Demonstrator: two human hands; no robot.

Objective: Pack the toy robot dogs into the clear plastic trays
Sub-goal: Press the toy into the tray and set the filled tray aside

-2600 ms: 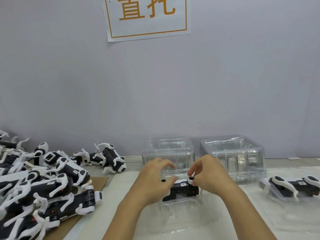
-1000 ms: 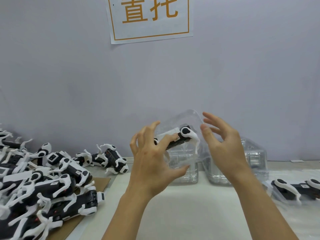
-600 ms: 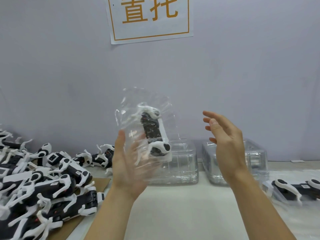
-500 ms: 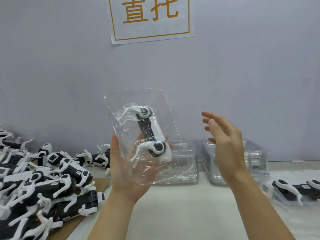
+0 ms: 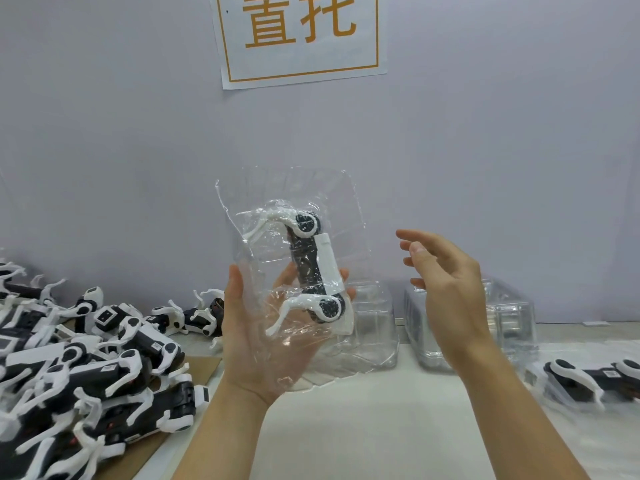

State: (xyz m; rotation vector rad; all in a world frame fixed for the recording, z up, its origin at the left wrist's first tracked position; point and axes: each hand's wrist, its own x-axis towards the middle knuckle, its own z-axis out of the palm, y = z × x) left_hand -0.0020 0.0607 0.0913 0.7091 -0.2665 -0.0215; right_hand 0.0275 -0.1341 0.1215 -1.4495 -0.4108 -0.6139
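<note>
The left hand is cradling a clear tray with 1 toy robot dog inside, raised above the tabletop, fingers curling behind it. The right hand is hovering alongside, relaxed, holding nothing.

Black-and-white toy robot dog in clear tray; orange characters on white sign; lilac-grey wall.

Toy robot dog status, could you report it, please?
Left hand holds clear tray with toy robot dog upright. Right hand open, apart. Nothing in the way.
</note>
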